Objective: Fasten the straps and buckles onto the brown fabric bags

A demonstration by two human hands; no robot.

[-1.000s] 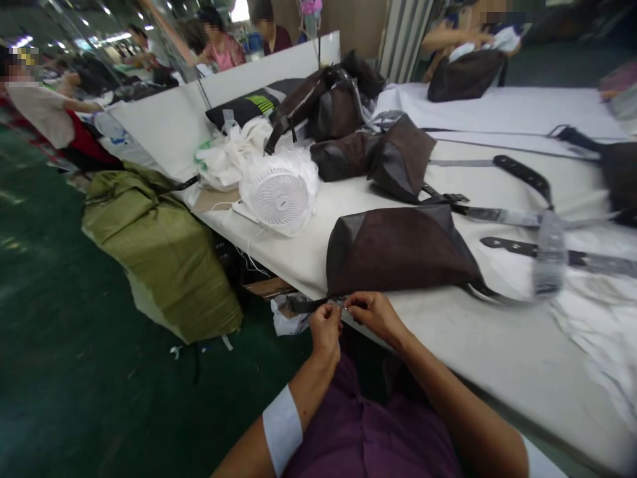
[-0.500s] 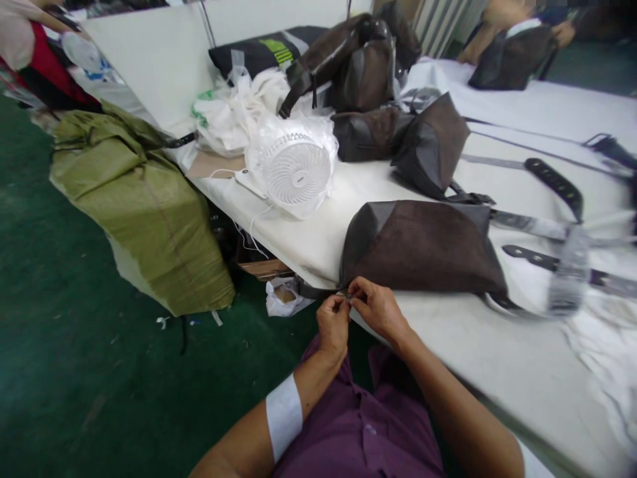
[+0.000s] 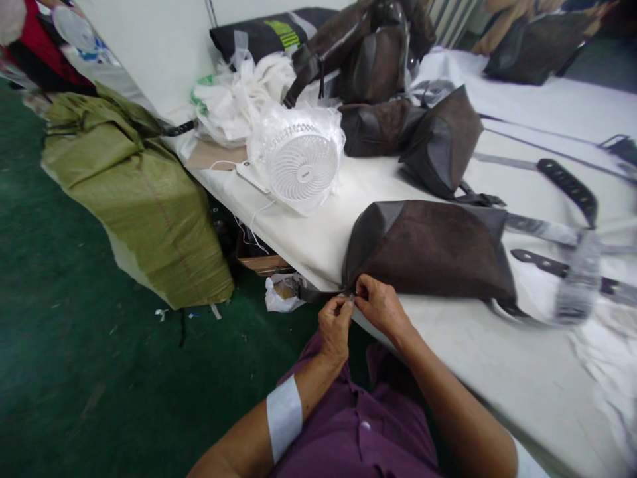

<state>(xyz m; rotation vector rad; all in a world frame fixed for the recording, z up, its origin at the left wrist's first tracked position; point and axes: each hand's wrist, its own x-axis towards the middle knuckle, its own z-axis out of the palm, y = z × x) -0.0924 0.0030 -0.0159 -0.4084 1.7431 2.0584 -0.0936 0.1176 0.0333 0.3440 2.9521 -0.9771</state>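
A dark brown bag [image 3: 438, 249] with black side panels lies at the front edge of the white table. At its near left corner, my left hand [image 3: 335, 324] and my right hand [image 3: 381, 304] meet with fingertips pinched together. Between them is a small piece, too tiny and covered to name. A black strap [image 3: 318, 294] runs left from the bag's corner, just beyond my fingers, and hangs over the table edge. My right hand is closest to the bag's lower left corner; my left hand is just off the table edge.
A white fan [image 3: 304, 169] in plastic wrap stands left of the bag. More brown bags [image 3: 445, 143] lie behind. Wrapped straps [image 3: 577, 279] spread to the right. A green sack [image 3: 139, 206] stands on the floor at left. Another person's hands hold a bag [image 3: 540, 46] at the far right.
The view has shifted slightly, so the bags and fan appear a little to the right. My hands stay pinched together at the bag's corner, the fingers moving only slightly.
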